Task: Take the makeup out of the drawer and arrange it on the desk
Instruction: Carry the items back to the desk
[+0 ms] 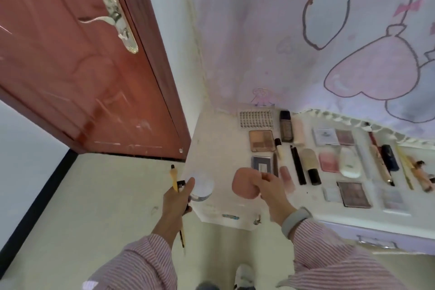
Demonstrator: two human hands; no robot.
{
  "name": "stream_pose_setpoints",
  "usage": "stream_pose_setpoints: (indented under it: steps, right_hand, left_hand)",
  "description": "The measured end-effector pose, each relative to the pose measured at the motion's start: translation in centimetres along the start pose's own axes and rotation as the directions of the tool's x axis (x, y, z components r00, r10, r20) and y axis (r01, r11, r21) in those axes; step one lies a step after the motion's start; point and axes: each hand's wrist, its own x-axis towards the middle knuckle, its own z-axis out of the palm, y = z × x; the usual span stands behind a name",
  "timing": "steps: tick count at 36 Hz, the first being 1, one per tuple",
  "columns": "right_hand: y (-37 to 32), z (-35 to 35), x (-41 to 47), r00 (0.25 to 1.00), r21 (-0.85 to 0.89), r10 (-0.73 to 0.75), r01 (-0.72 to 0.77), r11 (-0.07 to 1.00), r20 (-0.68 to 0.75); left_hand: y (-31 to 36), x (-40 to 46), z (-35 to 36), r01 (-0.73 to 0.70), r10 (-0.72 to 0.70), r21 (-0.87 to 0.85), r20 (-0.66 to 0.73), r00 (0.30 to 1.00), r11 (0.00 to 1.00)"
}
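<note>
Landmark: the grey compact (261, 164) at the near-left end of the makeup rows on the bench (211, 139).
Right hand (270, 186): grip clamped, thumb and fingers pinching a pink puff (244, 185), held just in front of the compact and a little to its left, over bare bench.
Left hand (179, 198): grip clamped on a round white jar (202, 189) together with thin brushes (174, 180), well to the left of the compact at the bench's left edge.
Long axis: the brushes run roughly toward and away from the person, much like the tubes and pencils laid out to the right of the compact.
Deciding relation: the free patch lies left and in front of the compact; the right hand is nearer it, so the puff looks the likelier first to go down.
Drawer (376, 241): to the right, below the bench front, looks closed.
Progress: most items appear arranged; three kinds are in hand, not yet placed.
</note>
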Motion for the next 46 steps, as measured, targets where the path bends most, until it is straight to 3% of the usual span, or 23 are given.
stream_pose_setpoints:
  steps: [6,14,20,31,36,43,46]
  right_hand:
    - [-1.3,3.9,6.6,0.997,-0.209,0.059,-0.069,0.975,-0.054]
    - [-3.4,6.7,12.0,0.980,-0.331,0.137,-0.179,0.927,-0.146]
    - [-3.8,7.9,14.2,0.970,-0.431,0.108,-0.196,0.881,-0.219]
    - [-5.1,10.1,17.2,0.962,-0.403,0.056,-0.165,0.900,-0.268]
    - [-4.9,10.2,17.4,0.956,-0.342,0.063,-0.163,0.926,-0.285]
    - [-3.7,9.9,14.7,0.926,-0.309,-0.083,-0.038,0.950,-0.369]
    - [-2.5,10.0,13.8,0.923,-0.305,-0.107,-0.011,0.952,-0.370]
  left_hand:
    - [2.2,7.0,2.6,-0.016,0.010,0.119,0.051,0.999,0.993]
    - [6.4,15.9,6.9,-0.063,0.026,0.195,0.190,0.982,0.979]
    - [9.6,20.4,9.9,-0.108,0.047,0.230,0.256,0.966,0.967]
    - [12.0,23.9,14.1,-0.234,0.122,0.305,0.344,0.931,0.923]
    - [12.2,24.6,13.4,-0.170,0.056,0.267,0.387,0.920,0.949]
    - [11.6,22.9,10.0,-0.037,-0.067,0.199,0.491,0.869,0.979]
    - [10.5,22.0,8.6,-0.150,-0.038,0.285,0.562,0.826,0.947]
